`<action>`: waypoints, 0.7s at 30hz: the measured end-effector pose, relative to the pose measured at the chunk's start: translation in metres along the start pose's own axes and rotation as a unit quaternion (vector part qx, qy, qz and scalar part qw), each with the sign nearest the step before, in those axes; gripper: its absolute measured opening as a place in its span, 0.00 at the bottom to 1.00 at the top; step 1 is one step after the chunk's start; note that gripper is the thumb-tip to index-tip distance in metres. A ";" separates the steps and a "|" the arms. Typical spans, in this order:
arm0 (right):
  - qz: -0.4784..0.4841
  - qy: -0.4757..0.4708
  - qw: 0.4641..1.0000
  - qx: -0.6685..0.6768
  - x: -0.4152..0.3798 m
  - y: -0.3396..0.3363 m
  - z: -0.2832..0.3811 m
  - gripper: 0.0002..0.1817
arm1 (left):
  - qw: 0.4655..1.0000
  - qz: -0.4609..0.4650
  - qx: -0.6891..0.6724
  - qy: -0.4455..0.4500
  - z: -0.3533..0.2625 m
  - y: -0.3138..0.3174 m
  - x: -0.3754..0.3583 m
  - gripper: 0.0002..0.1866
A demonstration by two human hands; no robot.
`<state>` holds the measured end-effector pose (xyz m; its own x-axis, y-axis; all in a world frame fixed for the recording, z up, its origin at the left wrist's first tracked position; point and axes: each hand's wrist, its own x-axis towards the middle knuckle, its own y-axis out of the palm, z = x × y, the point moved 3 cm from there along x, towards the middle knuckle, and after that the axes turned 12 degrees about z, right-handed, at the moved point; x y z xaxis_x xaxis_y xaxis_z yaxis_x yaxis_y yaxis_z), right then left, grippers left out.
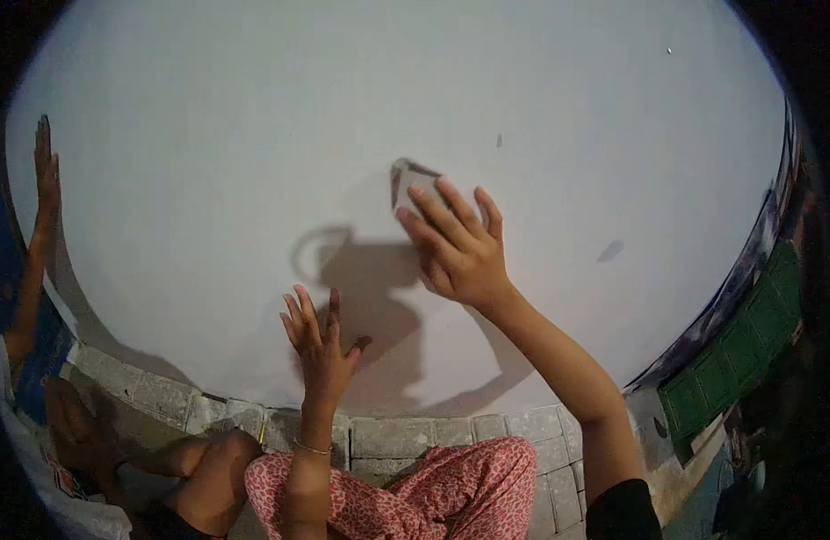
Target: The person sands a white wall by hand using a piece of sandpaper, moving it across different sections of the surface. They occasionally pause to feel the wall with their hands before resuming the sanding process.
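1. Behind everything stands a pale wall [577,108], marked by a few small dark spots and meeting grey paving blocks [392,438] at its foot. At the right edge leans a ribbed green panel [734,324].
2. Near the middle of the wall is a small greyish piece [418,179] with dark edges, partly covered by the right hand [455,243]. Its material is too dim to name.
3. On that hand the fingers are apart and extended, their tips over the piece rather than wrapped round it. The thumb is mostly hidden, so whether it pinches anything I cannot tell.
4. Lower and to the left, the left hand [320,346] is raised with its fingers spread, holding nothing visible. Whether it touches the wall is unclear. A thin bracelet [313,448] circles its wrist.
5. Judging by its size against the fingers, the piece should be light. It looks thin and may bend; whether it is slippery or brittle does not show. Flat fingertip pressure across its middle seems the surest hold, with the bare upper left corner offering an edge to pinch.
6. A shadow [370,279] lies on the wall between the hands. At far left, a co-worker's hand [46,175] is raised, its fingers close together.
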<state>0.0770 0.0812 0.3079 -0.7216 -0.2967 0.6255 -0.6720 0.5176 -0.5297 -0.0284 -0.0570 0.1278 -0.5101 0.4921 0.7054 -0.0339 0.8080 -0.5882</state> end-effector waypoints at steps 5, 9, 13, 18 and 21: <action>0.049 -0.092 0.992 0.073 -0.001 0.022 0.029 0.27 | 1.000 0.001 0.007 -0.008 0.001 0.001 0.001 0.58; -0.030 -0.086 0.994 0.067 0.026 0.011 0.022 0.25 | 1.000 -0.005 -0.006 -0.003 0.004 0.003 -0.001 0.51; -0.064 -0.010 0.993 0.098 0.042 0.020 0.053 0.22 | 1.000 -0.009 0.008 0.008 0.005 0.004 -0.002 0.48; -0.055 -0.073 0.993 0.070 0.065 0.013 0.042 0.24 | 1.000 -0.001 0.013 -0.003 0.009 0.004 -0.004 0.46; -0.162 0.067 0.984 0.034 0.078 -0.013 0.014 0.25 | 1.000 0.012 0.028 -0.003 0.009 0.004 -0.004 0.50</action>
<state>0.0272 0.0408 0.3553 -0.4423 -0.3262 0.8355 -0.8761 0.3564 -0.3247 -0.0339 -0.0586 0.1192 -0.5166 0.5092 0.6883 -0.0689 0.7766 -0.6262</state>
